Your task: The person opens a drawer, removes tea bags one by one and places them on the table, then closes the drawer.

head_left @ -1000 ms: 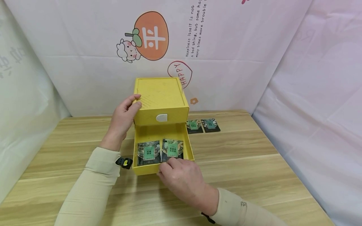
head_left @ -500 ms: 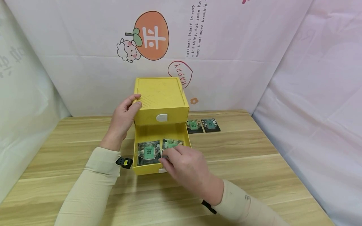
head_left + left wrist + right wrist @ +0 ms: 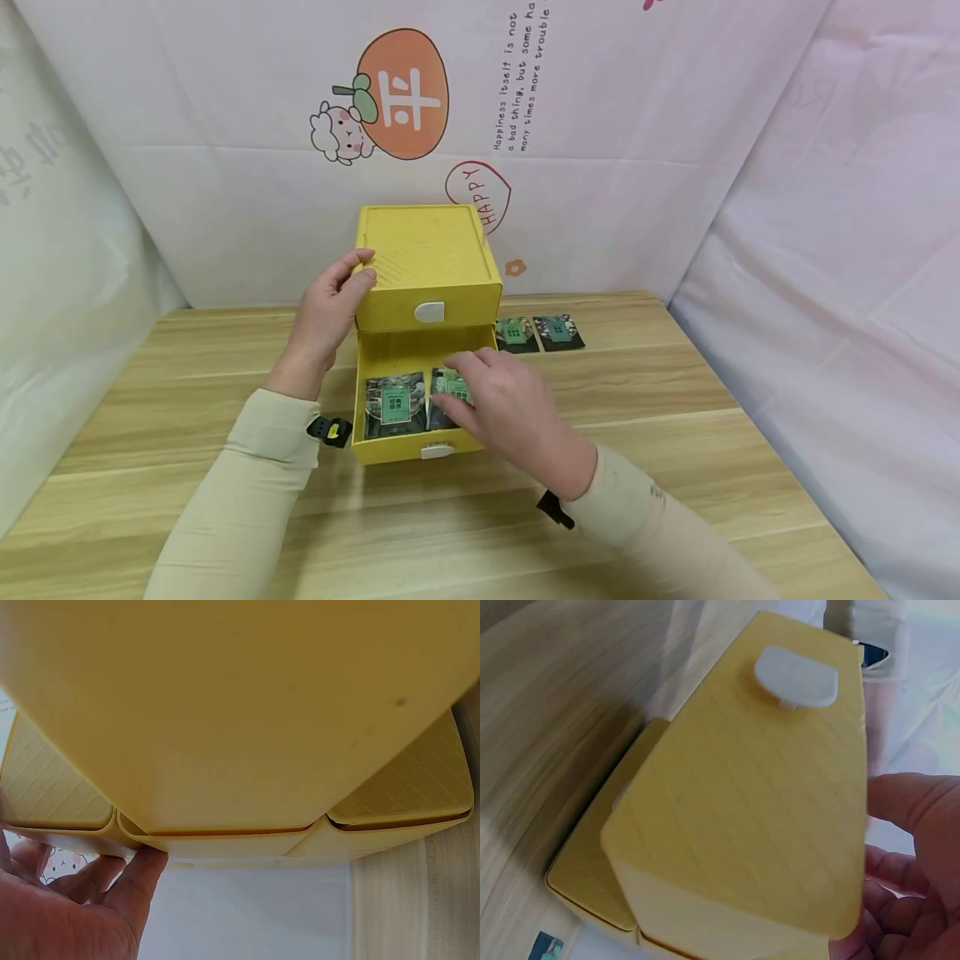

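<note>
A yellow drawer box (image 3: 423,246) stands on the table, its lower drawer (image 3: 393,452) pulled out toward me. Two dark tea-style packets with green labels lie in it: a left packet (image 3: 395,406) and a right packet (image 3: 444,398), the latter partly covered by my right hand (image 3: 513,408). That hand hovers over the drawer's right side, thumb and fingers apart. In the right wrist view its fingers (image 3: 892,870) show behind the drawer front with its white handle (image 3: 796,675). My left hand (image 3: 326,308) holds the box at its upper left edge, fingertips on the top.
Two more packets lie on the table right of the box, a nearer packet (image 3: 515,333) and a farther packet (image 3: 558,332). The upper drawer, with a white handle (image 3: 429,312), is closed. A printed white cloth (image 3: 600,208) hangs behind the table (image 3: 637,433).
My right hand has left the lower drawer's handle and moved up over the right packet, thumb and fingers spreading apart. The left hand and the box have stayed put.
</note>
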A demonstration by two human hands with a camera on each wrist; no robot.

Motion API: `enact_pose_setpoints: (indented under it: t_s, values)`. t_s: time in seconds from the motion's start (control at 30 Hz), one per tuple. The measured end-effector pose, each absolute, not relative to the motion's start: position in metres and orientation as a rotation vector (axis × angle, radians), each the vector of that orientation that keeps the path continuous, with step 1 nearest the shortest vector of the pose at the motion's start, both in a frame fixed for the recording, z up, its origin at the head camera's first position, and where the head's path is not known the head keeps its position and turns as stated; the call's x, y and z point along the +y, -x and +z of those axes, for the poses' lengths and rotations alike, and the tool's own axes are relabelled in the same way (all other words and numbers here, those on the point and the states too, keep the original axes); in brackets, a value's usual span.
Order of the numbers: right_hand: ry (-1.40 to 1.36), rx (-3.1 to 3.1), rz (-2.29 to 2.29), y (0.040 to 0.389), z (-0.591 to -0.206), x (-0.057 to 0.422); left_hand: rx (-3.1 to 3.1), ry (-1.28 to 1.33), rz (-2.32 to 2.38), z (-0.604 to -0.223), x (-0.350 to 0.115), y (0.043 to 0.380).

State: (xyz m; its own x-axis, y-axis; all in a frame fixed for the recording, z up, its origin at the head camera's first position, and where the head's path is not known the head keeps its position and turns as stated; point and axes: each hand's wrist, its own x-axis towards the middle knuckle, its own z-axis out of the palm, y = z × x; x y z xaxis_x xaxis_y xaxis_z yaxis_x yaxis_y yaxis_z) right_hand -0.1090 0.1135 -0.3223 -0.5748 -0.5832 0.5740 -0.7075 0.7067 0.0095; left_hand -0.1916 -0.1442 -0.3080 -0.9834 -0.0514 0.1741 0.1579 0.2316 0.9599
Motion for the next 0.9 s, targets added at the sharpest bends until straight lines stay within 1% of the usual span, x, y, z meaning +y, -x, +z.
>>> enact_pose_setpoints:
  t_s: [0.33, 0.57, 0.9]
  values:
    - [-0.998, -2.494, 0.172, 0.125, -0.324, 0.114, -2.329, 0.100, -1.846, -0.308, -0.145, 0.192]
    - [-1.021, -2.516, -0.009, 0.132, -0.324, 0.112, -2.326, 0.100, -1.845, -0.309, -0.145, 0.192]
    - [-1.032, -2.607, -0.113, 0.140, -0.322, 0.108, -2.339, 0.093, -1.832, -0.308, -0.145, 0.191]
